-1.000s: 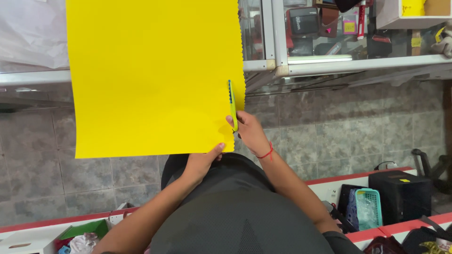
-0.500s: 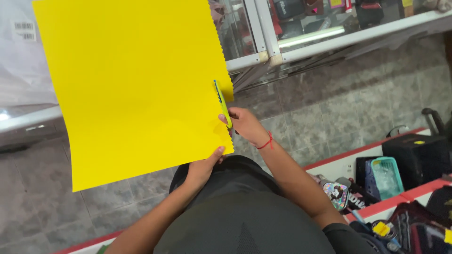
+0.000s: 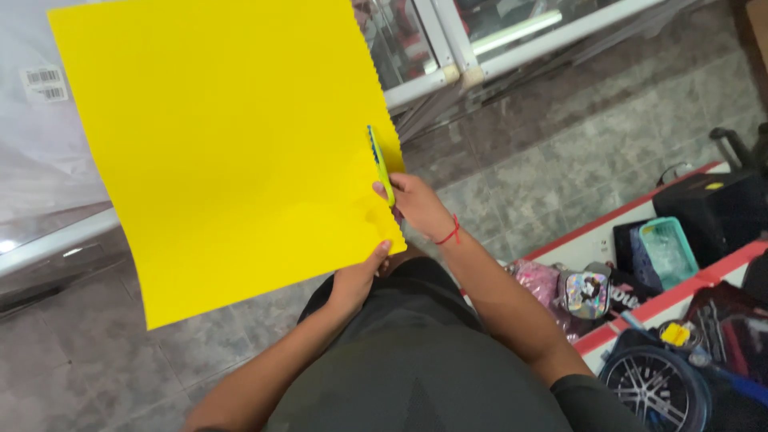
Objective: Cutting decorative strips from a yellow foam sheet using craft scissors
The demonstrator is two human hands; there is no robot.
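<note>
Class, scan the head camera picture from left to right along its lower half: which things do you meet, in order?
Bottom corner of the yellow paper sheet → left hand pinching the sheet's lower edge → right hand with the scissors → red wrist string → pink bag → teal basket.

Large yellow sheet [image 3: 232, 152] held upright, green scissors [image 3: 379, 160] cutting its zigzag edge.

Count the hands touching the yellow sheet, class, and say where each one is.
2. The left hand pinches the yellow sheet's bottom edge; the right hand works scissors along its zigzag right edge.
</note>
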